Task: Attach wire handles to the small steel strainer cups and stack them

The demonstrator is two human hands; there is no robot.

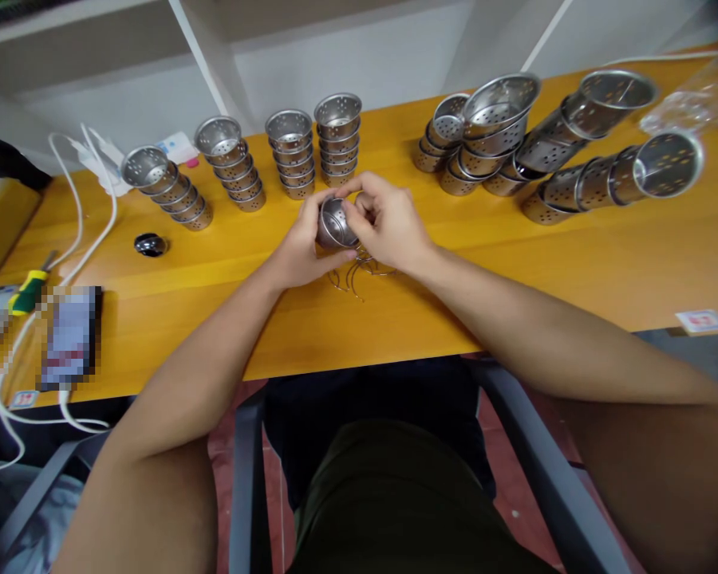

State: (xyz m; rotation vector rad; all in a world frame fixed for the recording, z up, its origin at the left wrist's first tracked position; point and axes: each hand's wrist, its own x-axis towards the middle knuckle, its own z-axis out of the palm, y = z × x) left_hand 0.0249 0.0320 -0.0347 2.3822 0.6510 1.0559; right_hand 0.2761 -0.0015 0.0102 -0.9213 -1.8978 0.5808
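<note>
From the head camera I see both of my hands meeting over the middle of the yellow counter (514,263). My left hand (302,251) cups a small perforated metal cup (337,223) from below and the side, its fingers (311,219) wrapped around the wall. My right hand (388,223) comes over the top, its fingers clenched on the cup's rim and on something thin at the opening that I cannot make out. The cup is tilted, mouth towards me, held just above the counter.

I judge the cup light and stiff: thin sheet steel, polished and likely slippery, with a rolled rim that gives the best purchase. Gripping across the wall and rim, as here, looks sound; squeezing hard could dent it.

Under the hands lies a small heap of thin wire loops (353,279), springy by the look of them and easy to scatter.

Behind, four neat stacks of like cups (293,155) stand in a row at the left, and toppled stacks (574,159) lie at the right. A dark round knob (150,244), a screwdriver (29,291) and white cables (89,231) sit at the far left.
</note>
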